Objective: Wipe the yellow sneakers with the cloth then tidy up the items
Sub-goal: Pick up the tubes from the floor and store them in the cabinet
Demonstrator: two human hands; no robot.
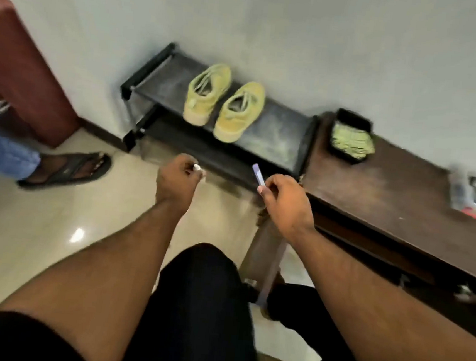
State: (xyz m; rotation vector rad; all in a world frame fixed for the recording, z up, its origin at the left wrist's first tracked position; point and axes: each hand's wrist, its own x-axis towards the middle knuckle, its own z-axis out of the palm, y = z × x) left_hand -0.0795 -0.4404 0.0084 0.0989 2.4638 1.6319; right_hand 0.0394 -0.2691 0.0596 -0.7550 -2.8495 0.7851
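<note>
Fingers of both hands were seen curled, each round a small item: those of the right hand (282, 202) were pinched on a slim pale-violet stick (258, 176) that stood up out of the grip, and those of the left hand (177, 181) were closed on a small white object (197, 168) whose nature could not be told through the blur. By far the largest piece, the dark wooden table (402, 208), was set along the wall at the right, and the low black shoe rack (279, 132) was placed just beside its end. On the rack's top shelf the yellow sneakers (223, 106) were stood side by side, heels toward the person, untouched and well apart from both hands. What was taken to be the cloth (351, 141), a green folded bundle, was lodged in a black tray (353, 118) on the table near the wall. Since neither hand was free, the main risk was judged to be a fumbled pickup: were the cloth reached for with the stick or the white object in hand, one of them could be dropped onto the glossy floor (52, 220), or the tray dragged toward the table edge. A sandalled foot (69, 168) of another person was planted near the rack, so a collision could be caused by a careless step
</note>
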